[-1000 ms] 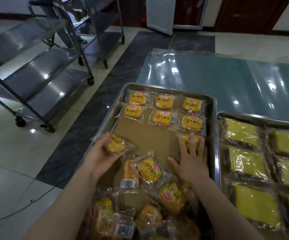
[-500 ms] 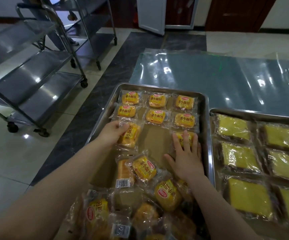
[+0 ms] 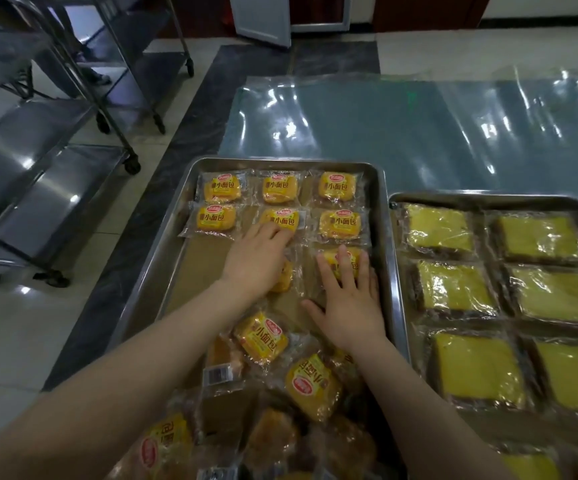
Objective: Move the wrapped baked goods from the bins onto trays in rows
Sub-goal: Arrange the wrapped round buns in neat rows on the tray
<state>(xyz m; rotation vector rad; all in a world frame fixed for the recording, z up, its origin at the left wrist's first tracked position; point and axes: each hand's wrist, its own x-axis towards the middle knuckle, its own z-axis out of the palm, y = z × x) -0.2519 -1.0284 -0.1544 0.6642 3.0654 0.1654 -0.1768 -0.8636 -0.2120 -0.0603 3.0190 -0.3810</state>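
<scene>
A steel tray (image 3: 161, 247) lined with brown paper holds two rows of three wrapped yellow buns (image 3: 339, 223) at its far end. My left hand (image 3: 256, 261) lies over another wrapped bun (image 3: 284, 276) in the middle of a third row, fingers curled on it and reaching the row above. My right hand (image 3: 348, 303) rests flat, fingers spread, on the wrapped bun (image 3: 346, 255) at the right end of that third row. A loose pile of wrapped buns (image 3: 263, 337) covers the tray's near end.
To the right stands a second tray (image 3: 488, 198) filled with wrapped yellow cake slices (image 3: 453, 289). Shiny plastic film covers the table (image 3: 419, 133) beyond. Steel wheeled racks (image 3: 38, 161) stand on the tiled floor at the left.
My left hand carried a wrapped bun from the tray's left edge rightward and set it down in the middle of the third row. My right hand stayed on its bun.
</scene>
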